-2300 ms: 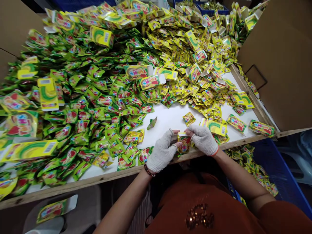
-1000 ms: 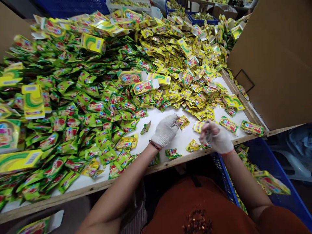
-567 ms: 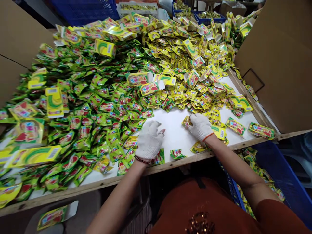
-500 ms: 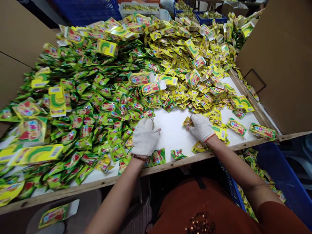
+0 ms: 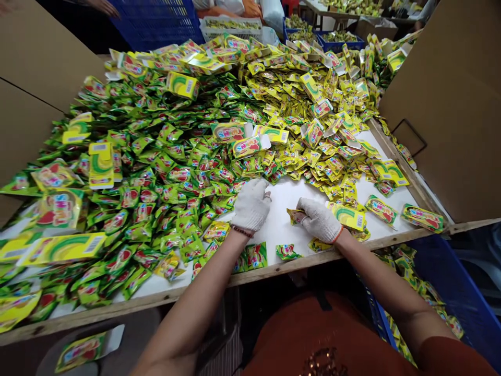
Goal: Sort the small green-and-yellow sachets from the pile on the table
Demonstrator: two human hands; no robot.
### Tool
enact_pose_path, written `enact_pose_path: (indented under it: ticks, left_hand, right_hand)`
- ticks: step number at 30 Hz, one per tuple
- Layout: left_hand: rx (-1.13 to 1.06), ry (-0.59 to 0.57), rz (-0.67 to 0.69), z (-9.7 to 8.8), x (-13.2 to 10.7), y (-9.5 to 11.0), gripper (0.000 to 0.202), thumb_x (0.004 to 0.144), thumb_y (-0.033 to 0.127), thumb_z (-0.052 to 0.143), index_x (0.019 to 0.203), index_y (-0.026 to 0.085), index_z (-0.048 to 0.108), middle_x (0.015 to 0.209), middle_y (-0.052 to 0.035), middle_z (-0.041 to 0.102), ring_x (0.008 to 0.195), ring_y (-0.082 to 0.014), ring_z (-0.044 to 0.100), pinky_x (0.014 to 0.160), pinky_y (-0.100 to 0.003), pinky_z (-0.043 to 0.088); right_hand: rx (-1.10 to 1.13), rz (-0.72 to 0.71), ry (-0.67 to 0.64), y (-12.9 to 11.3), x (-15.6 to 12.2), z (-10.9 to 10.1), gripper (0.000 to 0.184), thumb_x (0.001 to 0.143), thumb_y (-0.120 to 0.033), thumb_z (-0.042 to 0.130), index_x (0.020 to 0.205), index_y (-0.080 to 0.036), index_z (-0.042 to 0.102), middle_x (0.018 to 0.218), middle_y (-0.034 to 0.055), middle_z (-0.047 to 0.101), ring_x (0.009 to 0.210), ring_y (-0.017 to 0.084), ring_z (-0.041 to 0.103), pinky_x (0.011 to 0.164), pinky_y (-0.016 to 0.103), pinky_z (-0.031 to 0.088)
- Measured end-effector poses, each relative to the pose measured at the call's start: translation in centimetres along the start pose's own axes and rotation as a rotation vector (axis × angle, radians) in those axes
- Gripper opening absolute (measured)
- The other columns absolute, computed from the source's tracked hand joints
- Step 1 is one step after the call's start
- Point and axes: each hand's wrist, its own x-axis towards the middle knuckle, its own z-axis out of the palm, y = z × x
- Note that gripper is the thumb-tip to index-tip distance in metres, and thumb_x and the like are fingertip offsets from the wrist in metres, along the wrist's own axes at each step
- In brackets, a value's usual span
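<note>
My right hand (image 5: 319, 220), in a white knitted glove, pinches a small yellow candy packet (image 5: 295, 215) just above the white tabletop (image 5: 282, 196). My left hand (image 5: 252, 206), gloved the same way with bare fingertips, is by the front edge of the heap of green watermelon-print packets (image 5: 182, 175). Its fingers curl inward, and whatever they hold is hidden. Behind my right hand spreads a heap of yellow packets (image 5: 321, 162). A yellow and green box (image 5: 347, 215) lies next to that hand. One green packet (image 5: 287, 252) rests near the table's front edge.
Flattened or opened small boxes (image 5: 250, 145) lie over the heaps. Brown cardboard panels (image 5: 446, 104) stand at both sides. A wooden rim (image 5: 164, 297) borders the table. Below right is a blue crate (image 5: 450, 277) with packets; more crates and another person's hand (image 5: 105, 7) show behind.
My left hand has moved right and a little away from me. My right hand has drawn slightly toward me with the yellow packet in its fingers. The view has shifted slightly.
</note>
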Motion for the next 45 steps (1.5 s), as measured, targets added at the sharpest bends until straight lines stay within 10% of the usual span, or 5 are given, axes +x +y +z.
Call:
enact_pose_path:
  ticks: [9,19,25,34,45]
  left_hand:
    - [0.076,0.016,0.026,3.4,6.0,0.6,0.018,0.087,0.021,0.049,0.090,0.020,0.067,0.106,-0.0116,0.064,0.095,-0.0270,0.060,0.075,-0.035,0.042]
    - [-0.266,0.276,0.245,2.2,-3.5,4.2,0.011,0.084,0.020,0.055,0.080,0.018,0.065,0.120,-0.0150,0.064,0.106,-0.0264,0.062,0.090,-0.038,0.052]
    - [-0.657,0.174,0.143,3.5,-4.7,5.0,0.016,0.090,0.021,0.054,0.100,0.018,0.066,0.121,-0.0111,0.066,0.116,-0.0219,0.062,0.100,-0.037,0.051]
    - [-0.186,-0.050,-0.028,3.2,-3.8,3.3,0.048,0.086,0.023,0.058,0.132,0.010,0.054,0.121,-0.0178,0.063,0.114,-0.0326,0.059,0.098,-0.044,0.047]
    - [-0.366,-0.167,-0.154,1.9,-3.2,3.6,0.007,0.081,0.025,0.060,0.082,0.019,0.063,0.087,-0.0069,0.066,0.087,-0.0240,0.060,0.075,-0.033,0.044]
  right_hand:
    - [0.130,0.067,0.145,0.7,-0.2,-0.2,0.019,0.086,-0.020,0.053,0.102,-0.019,0.062,0.091,0.0051,0.069,0.080,0.018,0.062,0.072,0.028,0.047]
    - [0.417,0.176,0.243,-0.6,0.2,-1.0,0.023,0.092,-0.039,0.050,0.095,-0.020,0.061,0.081,0.0023,0.065,0.073,0.016,0.062,0.065,0.027,0.052]
    - [0.357,0.133,0.219,-0.7,0.1,-1.0,0.018,0.080,-0.027,0.059,0.097,-0.020,0.059,0.087,0.0032,0.066,0.079,0.018,0.062,0.072,0.031,0.051]
    - [0.659,0.373,0.187,-0.6,0.1,-0.5,0.026,0.083,-0.043,0.058,0.097,-0.021,0.052,0.079,0.0005,0.059,0.063,0.014,0.059,0.048,0.027,0.054]
    - [0.535,0.166,0.189,-0.4,0.0,-0.8,0.015,0.083,-0.034,0.061,0.083,-0.019,0.058,0.084,0.0031,0.064,0.073,0.015,0.058,0.068,0.030,0.051]
